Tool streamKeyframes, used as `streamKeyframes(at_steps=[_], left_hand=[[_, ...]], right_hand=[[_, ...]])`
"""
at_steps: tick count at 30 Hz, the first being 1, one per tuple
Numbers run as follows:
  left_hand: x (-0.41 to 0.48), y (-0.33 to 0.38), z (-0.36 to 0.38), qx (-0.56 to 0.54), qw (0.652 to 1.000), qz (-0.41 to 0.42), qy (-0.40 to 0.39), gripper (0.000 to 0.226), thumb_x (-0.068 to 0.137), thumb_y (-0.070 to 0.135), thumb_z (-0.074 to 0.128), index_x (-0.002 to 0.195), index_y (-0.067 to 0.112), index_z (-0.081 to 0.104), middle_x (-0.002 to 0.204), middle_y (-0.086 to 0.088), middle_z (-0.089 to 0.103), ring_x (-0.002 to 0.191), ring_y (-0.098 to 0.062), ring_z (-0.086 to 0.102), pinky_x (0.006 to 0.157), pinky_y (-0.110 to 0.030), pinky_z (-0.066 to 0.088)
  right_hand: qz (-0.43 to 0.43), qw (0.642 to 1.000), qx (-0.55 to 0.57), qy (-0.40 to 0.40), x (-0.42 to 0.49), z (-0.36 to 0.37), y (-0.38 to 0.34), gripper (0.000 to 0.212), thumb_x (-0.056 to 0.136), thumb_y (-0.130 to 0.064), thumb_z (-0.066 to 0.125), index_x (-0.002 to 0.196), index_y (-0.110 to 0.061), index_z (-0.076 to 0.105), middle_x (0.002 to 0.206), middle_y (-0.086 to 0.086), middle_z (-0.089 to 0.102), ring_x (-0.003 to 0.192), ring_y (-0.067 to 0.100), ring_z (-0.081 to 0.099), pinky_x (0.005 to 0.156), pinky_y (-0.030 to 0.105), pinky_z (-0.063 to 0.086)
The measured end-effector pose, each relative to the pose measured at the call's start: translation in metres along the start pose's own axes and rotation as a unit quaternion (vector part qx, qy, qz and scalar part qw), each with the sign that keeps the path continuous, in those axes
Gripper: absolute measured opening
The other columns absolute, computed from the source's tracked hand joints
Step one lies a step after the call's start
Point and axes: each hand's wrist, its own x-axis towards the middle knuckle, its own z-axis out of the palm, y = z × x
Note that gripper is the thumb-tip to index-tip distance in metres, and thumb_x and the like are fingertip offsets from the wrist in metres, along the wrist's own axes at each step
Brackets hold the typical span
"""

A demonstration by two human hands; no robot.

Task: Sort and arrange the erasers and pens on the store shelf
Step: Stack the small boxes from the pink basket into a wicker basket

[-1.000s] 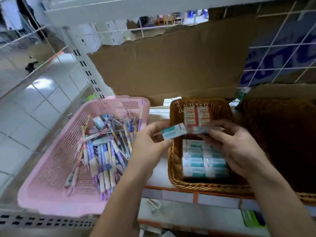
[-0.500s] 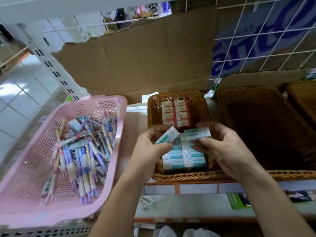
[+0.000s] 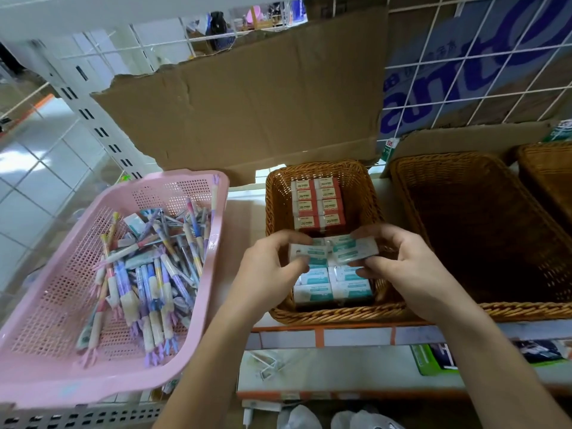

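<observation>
A small wicker basket [image 3: 275, 212] on the shelf holds red-labelled erasers [image 3: 318, 202] at the back and teal-and-white erasers [image 3: 331, 289] in rows at the front. My left hand [image 3: 272, 270] pinches one teal eraser [image 3: 305, 252] over the basket's middle. My right hand [image 3: 402, 264] grips another teal eraser [image 3: 356, 249] right beside it. Both held erasers hover just above the teal rows. A pink plastic basket [image 3: 46, 305] to the left holds a loose pile of pens [image 3: 148, 267] and a stray teal eraser [image 3: 135, 223].
A large wicker basket [image 3: 483, 236] with nothing visible inside stands to the right, with another wicker basket [image 3: 551, 171] beyond it. Torn cardboard [image 3: 247, 103] and a wire grid [image 3: 479, 72] back the shelf. A lower shelf [image 3: 340, 366] carries small packets.
Both hands have come down from above the basket to just over the teal rows, each with its eraser. The view has shifted right and down.
</observation>
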Motion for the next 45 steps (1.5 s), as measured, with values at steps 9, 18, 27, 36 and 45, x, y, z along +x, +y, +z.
streamKeyframes(at_steps=[9,18,27,36,45], left_hand=[[0.002,-0.004,-0.002,0.177,0.981,0.08,0.029,0.032,0.083,0.018,0.068,0.114,0.026,0.064,0.113,0.01,0.062,0.102,-0.007,0.057,0.087,-0.024,0.052],[0.006,-0.008,0.009,0.347,0.934,0.075,0.045,0.032,0.084,0.032,0.065,0.113,0.026,0.052,0.109,0.001,0.063,0.103,-0.022,0.056,0.076,-0.032,0.051],[0.011,-0.004,0.019,0.462,0.885,0.051,0.026,0.033,0.091,0.028,0.055,0.123,0.022,0.048,0.12,0.001,0.053,0.121,-0.022,0.04,0.08,-0.031,0.047],[0.016,0.002,0.019,0.491,0.87,0.04,0.025,0.028,0.092,0.017,0.048,0.12,0.017,0.048,0.116,-0.002,0.055,0.118,-0.025,0.044,0.082,-0.034,0.047],[0.029,0.004,0.015,0.529,0.842,0.106,0.019,0.029,0.091,0.016,0.049,0.12,0.015,0.049,0.118,-0.004,0.055,0.11,-0.025,0.049,0.08,-0.032,0.045]], right_hand=[[0.103,0.97,0.219,0.014,0.007,0.0,-0.001,0.028,0.097,-0.007,0.046,0.118,-0.02,0.059,0.111,0.006,0.057,0.103,0.026,0.061,0.067,0.034,0.059],[-0.07,0.905,-0.417,0.052,0.012,0.013,0.004,0.039,0.085,-0.014,0.065,0.115,-0.023,0.041,0.115,-0.002,0.032,0.105,0.02,0.054,0.083,0.023,0.044],[-0.058,0.849,-0.525,0.002,0.021,0.021,0.011,0.041,0.089,-0.005,0.052,0.127,-0.018,0.046,0.126,0.003,0.038,0.117,0.022,0.045,0.096,0.026,0.043],[-0.057,0.85,-0.523,0.025,0.025,0.023,0.013,0.036,0.091,-0.008,0.051,0.124,-0.019,0.043,0.123,0.002,0.04,0.105,0.021,0.055,0.086,0.028,0.048],[-0.024,0.844,-0.536,-0.003,0.035,0.023,0.006,0.049,0.09,-0.008,0.054,0.134,-0.017,0.035,0.127,0.008,0.041,0.108,0.023,0.053,0.086,0.029,0.046]])
